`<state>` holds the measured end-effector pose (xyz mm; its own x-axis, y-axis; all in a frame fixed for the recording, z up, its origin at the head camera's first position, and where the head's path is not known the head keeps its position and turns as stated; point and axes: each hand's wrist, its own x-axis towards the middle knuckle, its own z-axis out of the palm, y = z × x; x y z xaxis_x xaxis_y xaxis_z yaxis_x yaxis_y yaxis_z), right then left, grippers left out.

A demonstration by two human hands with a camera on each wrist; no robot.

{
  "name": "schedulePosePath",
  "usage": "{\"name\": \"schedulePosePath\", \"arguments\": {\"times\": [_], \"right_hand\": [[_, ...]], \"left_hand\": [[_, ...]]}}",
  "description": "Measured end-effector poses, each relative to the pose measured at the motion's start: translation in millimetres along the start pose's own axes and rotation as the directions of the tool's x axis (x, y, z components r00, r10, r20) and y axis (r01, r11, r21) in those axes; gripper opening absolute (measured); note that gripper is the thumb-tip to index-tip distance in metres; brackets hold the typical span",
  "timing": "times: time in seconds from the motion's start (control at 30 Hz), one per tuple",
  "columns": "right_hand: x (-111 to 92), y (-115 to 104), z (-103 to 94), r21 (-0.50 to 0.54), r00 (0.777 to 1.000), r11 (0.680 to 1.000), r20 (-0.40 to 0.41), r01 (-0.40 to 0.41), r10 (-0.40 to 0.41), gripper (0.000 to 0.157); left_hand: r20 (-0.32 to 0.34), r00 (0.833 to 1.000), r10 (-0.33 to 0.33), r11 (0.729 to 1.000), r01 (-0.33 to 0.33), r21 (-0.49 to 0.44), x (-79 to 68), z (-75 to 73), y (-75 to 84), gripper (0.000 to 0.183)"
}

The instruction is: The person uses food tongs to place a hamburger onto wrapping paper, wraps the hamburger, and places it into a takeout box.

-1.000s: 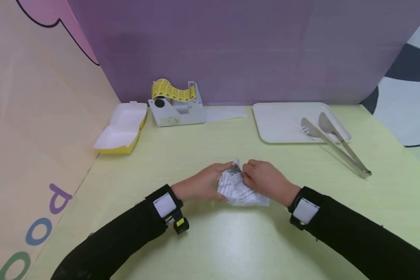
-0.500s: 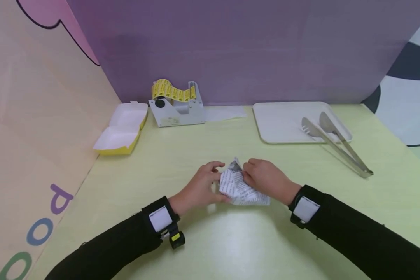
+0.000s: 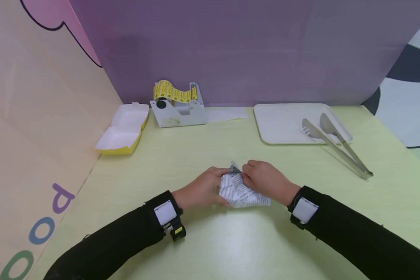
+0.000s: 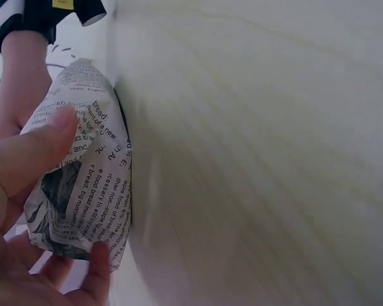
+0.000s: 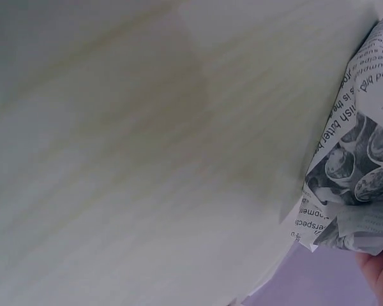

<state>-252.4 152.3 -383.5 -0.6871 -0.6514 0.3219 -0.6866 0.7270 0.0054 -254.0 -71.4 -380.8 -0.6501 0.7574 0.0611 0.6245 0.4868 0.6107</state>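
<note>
A packet wrapped in newsprint-patterned paper (image 3: 243, 192) rests on the table at the middle of the head view, with a crumpled peak at its top. My left hand (image 3: 203, 188) holds its left side, thumb on the near face and fingers on the far one. With curled fingers, my right hand (image 3: 267, 181) pinches the paper at the upper right. In the left wrist view, the thumb presses the printed packet (image 4: 92, 172) and fingertips meet its lower edge. The right wrist view shows folded wrapper (image 5: 364, 153) and a bit of fingers. What the paper encloses is hidden.
An open yellow carton (image 3: 122, 130) with white lining stands at the back left. Beside it is a sticker dispenser (image 3: 178, 112) with a yellow label roll, and a white paper sheet (image 3: 225, 113). Metal tongs (image 3: 346, 153) lie partly on a white tray (image 3: 280, 124).
Half a second ago the left hand's fingers lifted and spread away from the packet's left side; now they are back against it. The right hand keeps its pinch almost unmoved.
</note>
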Motion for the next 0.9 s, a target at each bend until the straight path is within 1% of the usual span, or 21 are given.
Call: {"name": "schedulePosePath", "arguments": {"times": [0.1,0.23,0.33,0.37,0.4,0.47,0.57,0.63,0.7,0.8,0.87,0.9], "right_hand": [[0.6,-0.5,0.4,0.001,1.0,1.0,-0.001,-0.008,0.008,0.019],[1.9,-1.1,-0.7,-0.007,1.0,1.0,-0.01,0.002,-0.002,0.02],[1.5,-0.6,-2.6,0.002,1.0,1.0,-0.006,-0.006,0.006,0.021],[1.2,-0.4,-3.3,0.014,1.0,1.0,0.001,-0.016,0.016,0.021],[1.0,-0.3,-4.5,0.035,1.0,0.999,0.008,-0.03,0.03,0.022],[0.5,0.0,-7.6,0.095,0.996,0.992,0.033,-0.082,0.079,0.025],[0.8,1.1,-11.6,0.192,0.985,0.967,0.07,-0.168,0.157,0.03],[1.0,2.1,-13.3,0.236,0.978,0.949,0.08,-0.207,0.194,0.033],[0.9,3.4,-12.7,0.252,0.977,0.944,0.072,-0.214,0.203,0.033],[0.9,4.1,-10.9,0.251,0.98,0.948,0.043,-0.197,0.193,0.032],[1.0,3.9,-9.1,0.234,0.982,0.954,0.032,-0.187,0.185,0.03],[1.3,3.5,-8.5,0.227,0.983,0.956,0.03,-0.186,0.184,0.028]], "left_hand": [[0.029,0.998,-0.049,0.992,0.052,-0.116,-0.2,-2.1,-1.2,0.035],[0.07,0.997,-0.037,0.978,0.05,-0.202,-2.6,-5.5,-3.1,0.032],[0.116,0.993,-0.008,0.971,0.035,-0.234,-3.3,-7.4,-4.7,0.027],[0.123,0.992,-0.009,0.971,0.038,-0.236,-3.2,-7.7,-4.9,0.023],[0.13,0.991,-0.019,0.971,0.049,-0.235,-2.9,-7.8,-4.9,0.02],[0.13,0.99,-0.052,0.969,0.082,-0.233,-1.8,-7.4,-4.3,0.021],[0.083,0.989,-0.121,0.968,0.136,-0.209,1.0,-5.9,-2.2,0.024],[0.045,0.988,-0.15,0.969,0.156,-0.191,2.7,-4.6,-1.0,0.022],[0.005,0.986,-0.166,0.973,0.165,-0.161,3.5,-3.4,0.1,0.019],[-0.072,0.98,-0.186,0.979,0.178,-0.103,3.1,-2.2,1.5,0.021],[-0.123,0.975,-0.183,0.982,0.175,-0.077,2.6,-2.3,3.7,0.033],[-0.15,0.974,-0.172,0.985,0.167,-0.044,3.1,-2.7,5.3,0.04]]}}
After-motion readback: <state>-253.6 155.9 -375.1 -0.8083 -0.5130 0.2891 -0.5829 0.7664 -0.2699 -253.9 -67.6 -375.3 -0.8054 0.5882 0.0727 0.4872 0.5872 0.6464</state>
